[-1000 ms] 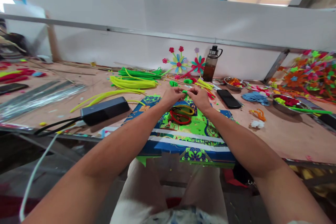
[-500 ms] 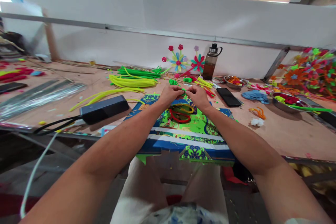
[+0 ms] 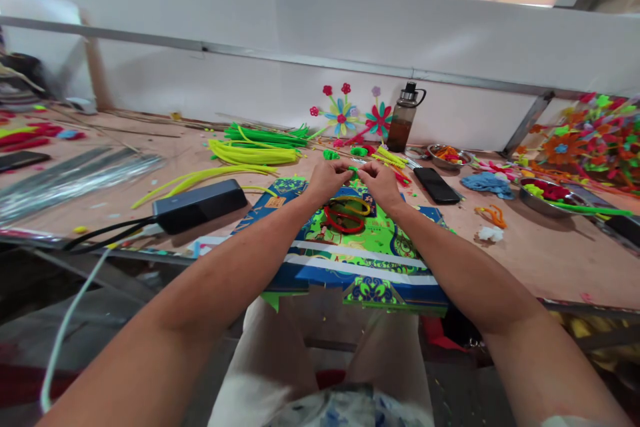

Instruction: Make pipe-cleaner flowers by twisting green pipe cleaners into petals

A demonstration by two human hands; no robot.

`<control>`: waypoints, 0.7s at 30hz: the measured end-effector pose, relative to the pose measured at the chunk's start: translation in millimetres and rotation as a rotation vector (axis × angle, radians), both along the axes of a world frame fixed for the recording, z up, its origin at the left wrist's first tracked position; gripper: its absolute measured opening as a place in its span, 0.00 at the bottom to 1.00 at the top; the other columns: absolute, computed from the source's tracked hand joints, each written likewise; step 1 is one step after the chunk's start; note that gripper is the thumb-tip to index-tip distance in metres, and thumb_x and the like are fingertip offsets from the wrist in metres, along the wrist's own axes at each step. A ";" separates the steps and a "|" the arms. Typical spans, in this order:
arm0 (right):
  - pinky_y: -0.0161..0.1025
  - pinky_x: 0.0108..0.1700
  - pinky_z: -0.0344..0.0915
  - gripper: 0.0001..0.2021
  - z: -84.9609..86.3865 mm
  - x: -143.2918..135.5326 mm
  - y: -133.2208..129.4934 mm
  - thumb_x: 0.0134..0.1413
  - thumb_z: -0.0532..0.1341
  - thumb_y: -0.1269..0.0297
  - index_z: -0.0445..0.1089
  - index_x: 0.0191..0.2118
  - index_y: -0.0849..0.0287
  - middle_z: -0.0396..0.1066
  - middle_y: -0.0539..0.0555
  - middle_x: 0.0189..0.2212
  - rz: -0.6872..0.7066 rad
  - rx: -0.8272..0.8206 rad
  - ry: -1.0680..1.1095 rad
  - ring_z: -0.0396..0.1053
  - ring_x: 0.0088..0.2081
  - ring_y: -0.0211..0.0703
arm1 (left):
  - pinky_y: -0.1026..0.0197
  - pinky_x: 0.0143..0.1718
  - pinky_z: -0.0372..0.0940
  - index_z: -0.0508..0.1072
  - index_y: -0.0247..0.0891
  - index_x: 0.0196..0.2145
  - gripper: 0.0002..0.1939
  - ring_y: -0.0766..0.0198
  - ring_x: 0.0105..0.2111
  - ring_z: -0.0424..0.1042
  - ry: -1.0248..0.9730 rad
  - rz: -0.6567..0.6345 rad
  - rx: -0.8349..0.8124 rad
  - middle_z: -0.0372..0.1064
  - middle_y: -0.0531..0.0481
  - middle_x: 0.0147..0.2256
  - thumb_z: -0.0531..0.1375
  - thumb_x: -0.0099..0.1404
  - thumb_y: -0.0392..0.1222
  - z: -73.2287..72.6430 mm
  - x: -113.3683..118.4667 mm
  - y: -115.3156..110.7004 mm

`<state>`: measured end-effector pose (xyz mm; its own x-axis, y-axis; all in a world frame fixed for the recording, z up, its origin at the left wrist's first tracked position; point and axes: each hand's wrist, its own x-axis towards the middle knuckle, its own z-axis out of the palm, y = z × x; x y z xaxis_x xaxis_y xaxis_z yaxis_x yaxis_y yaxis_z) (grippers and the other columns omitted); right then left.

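Observation:
Between my two hands is a short green pipe cleaner piece [image 3: 353, 169], small and partly covered by fingers. My left hand [image 3: 327, 181] pinches its left end, and my right hand [image 3: 380, 181] pinches the right end. Below them, scissors [image 3: 345, 217] with red and yellow handles lie on a blue and green printed cardboard sheet [image 3: 370, 290]. Just beyond my fingers sit two curled green pipe cleaner pieces, one on the left [image 3: 331, 155] and one on the right [image 3: 359, 151].
Yellow pipe cleaners [image 3: 253, 153] and green ones [image 3: 270, 135] lie back left, behind a black power bank [image 3: 200, 205]. Pipe cleaner flowers [image 3: 341, 119] and a bottle [image 3: 403, 121] stand at the back. Rightward are a phone [image 3: 436, 185], a blue cloth [image 3: 487, 185] and a metal bowl [image 3: 543, 207].
Both hands stay nearly in place, fingertips slightly further apart, with more of the green piece showing between them. The camera view has shifted slightly.

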<state>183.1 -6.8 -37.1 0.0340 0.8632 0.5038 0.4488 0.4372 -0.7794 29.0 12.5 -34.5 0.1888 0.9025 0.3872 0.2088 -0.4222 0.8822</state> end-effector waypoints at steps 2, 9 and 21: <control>0.36 0.33 0.60 0.08 -0.6 0.4 -0.1 0.49 0.60 0.60 0.68 0.28 0.59 0.69 0.48 0.23 0.002 -0.017 -0.006 0.65 0.28 0.37 | 0.67 0.26 0.64 0.79 0.36 0.32 0.08 0.67 0.23 0.71 0.030 -0.023 0.034 0.72 0.53 0.22 0.61 0.54 0.38 0.2 0.3 -0.5; 0.36 0.33 0.60 0.06 -0.1 -0.3 0.0 0.47 0.60 0.62 0.68 0.26 0.60 0.70 0.49 0.25 0.034 -0.028 -0.026 0.65 0.28 0.37 | 0.67 0.26 0.60 0.78 0.36 0.29 0.06 0.67 0.24 0.68 0.170 0.055 0.145 0.72 0.54 0.22 0.60 0.53 0.36 8.7 -1.6 -9.3; 0.31 0.29 0.63 0.06 12.1 -4.6 -9.2 0.53 0.58 0.63 0.65 0.30 0.59 0.70 0.48 0.25 0.067 -0.271 0.312 0.68 0.26 0.33 | 0.64 0.29 0.65 0.70 0.37 0.27 0.06 0.66 0.24 0.71 -0.034 0.113 0.003 0.70 0.54 0.22 0.65 0.52 0.38 12.4 -0.8 -9.5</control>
<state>178.5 -16.0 -25.1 0.0886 0.9685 0.2325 0.1510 0.2177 -0.9643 28.2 3.0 -22.0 0.0730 0.9160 0.3944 0.2249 -0.4004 0.8883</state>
